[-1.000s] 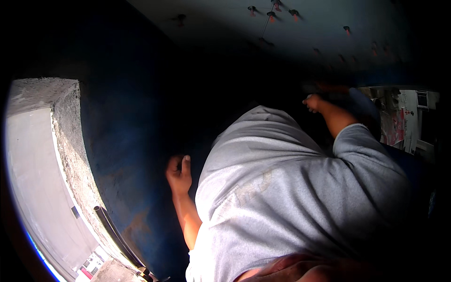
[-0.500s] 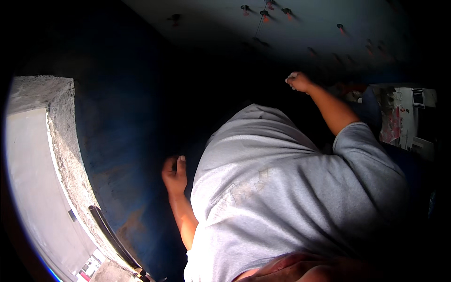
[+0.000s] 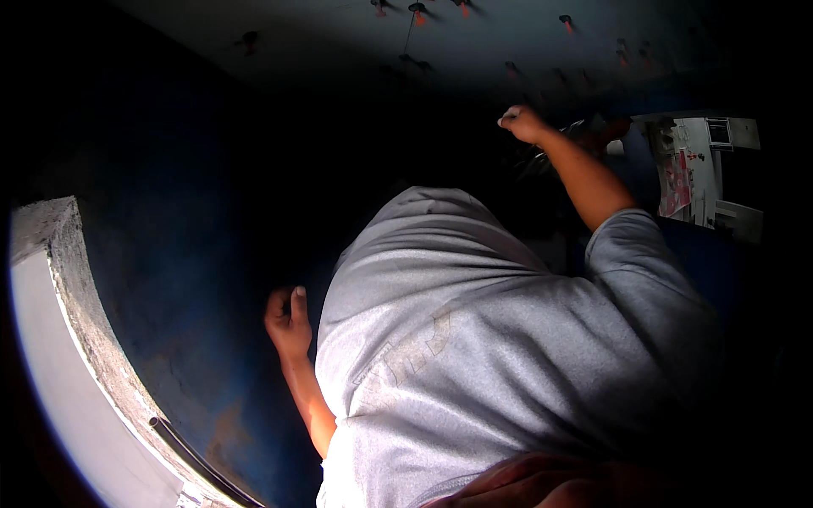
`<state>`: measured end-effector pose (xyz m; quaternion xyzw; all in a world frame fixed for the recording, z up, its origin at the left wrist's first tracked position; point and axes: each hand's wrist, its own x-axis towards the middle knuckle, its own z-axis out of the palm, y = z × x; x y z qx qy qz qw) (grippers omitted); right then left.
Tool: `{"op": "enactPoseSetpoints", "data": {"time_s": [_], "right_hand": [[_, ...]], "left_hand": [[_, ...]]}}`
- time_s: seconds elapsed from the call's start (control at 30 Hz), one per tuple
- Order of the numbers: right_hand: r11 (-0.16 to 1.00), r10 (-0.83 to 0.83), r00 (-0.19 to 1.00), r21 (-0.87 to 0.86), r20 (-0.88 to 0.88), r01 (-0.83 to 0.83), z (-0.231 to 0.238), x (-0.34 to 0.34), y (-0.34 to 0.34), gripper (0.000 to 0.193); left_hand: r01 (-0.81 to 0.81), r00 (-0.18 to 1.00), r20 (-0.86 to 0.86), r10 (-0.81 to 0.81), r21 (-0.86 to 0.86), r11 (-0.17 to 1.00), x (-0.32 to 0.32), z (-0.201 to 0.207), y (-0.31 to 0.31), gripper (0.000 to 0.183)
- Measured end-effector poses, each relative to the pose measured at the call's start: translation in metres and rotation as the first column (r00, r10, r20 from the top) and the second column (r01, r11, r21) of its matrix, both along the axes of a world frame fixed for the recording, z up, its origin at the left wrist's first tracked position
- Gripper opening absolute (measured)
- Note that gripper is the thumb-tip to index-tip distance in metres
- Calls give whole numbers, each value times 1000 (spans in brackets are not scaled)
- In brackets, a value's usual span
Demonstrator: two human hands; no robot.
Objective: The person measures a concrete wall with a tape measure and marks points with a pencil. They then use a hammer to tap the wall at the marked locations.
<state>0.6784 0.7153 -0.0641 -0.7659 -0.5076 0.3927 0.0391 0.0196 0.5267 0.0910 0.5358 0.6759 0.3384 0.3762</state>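
Note:
My left hand (image 3: 288, 323) hangs beside my grey shirt, near the blue wall. Its thumb stands apart from loosely curled fingers, and I see nothing held in it. Further out to the right, my right hand (image 3: 522, 124) is raised at the end of a bent arm, fingers drawn together. Something pale shows at those fingertips, too small and dim to name. Just past the right wrist, a few thin shiny shapes (image 3: 542, 152) glint in the dark; what they are is unclear. Deep shadow hides whatever lies between the two hands.
Blue wall (image 3: 169, 279) runs along my left, ending at a rough concrete edge (image 3: 93, 305) of a bright opening. A black pipe (image 3: 190, 453) lies along that edge. Several orange-and-dark fittings (image 3: 418, 13) stick out from a pale surface above. A lit area with a pink sheet (image 3: 675, 182) shows at right.
The whole view has shifted, so the opening and the fittings sit further left. My right hand stays raised and closed; shiny shapes now show near its wrist. The left hand keeps its loose pose.

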Motion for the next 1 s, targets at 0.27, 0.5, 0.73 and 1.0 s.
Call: {"op": "enactPoseSetpoints", "data": {"time_s": [0.27,0.5,0.73,1.0], "right_hand": [[991,34,989,-129,145,-15,-15,38,-39,48],[954,-276,961,-122,13,275,-29,65,-45,30],[895,-404,914,-228,-43,384,-7,53,-36,28],[920,-348,935,-218,-71,326,-4,24,-31,29]], "left_hand": [[-4,1000,8,4,-13,1000,-5,-2,17,14],[26,1000,7,-26,0,1000,0,2,20,15],[21,1000,1,-21,51,999,-2,-3,13,17],[-32,999,-18,32,33,999,-1,5,3,13]]}}
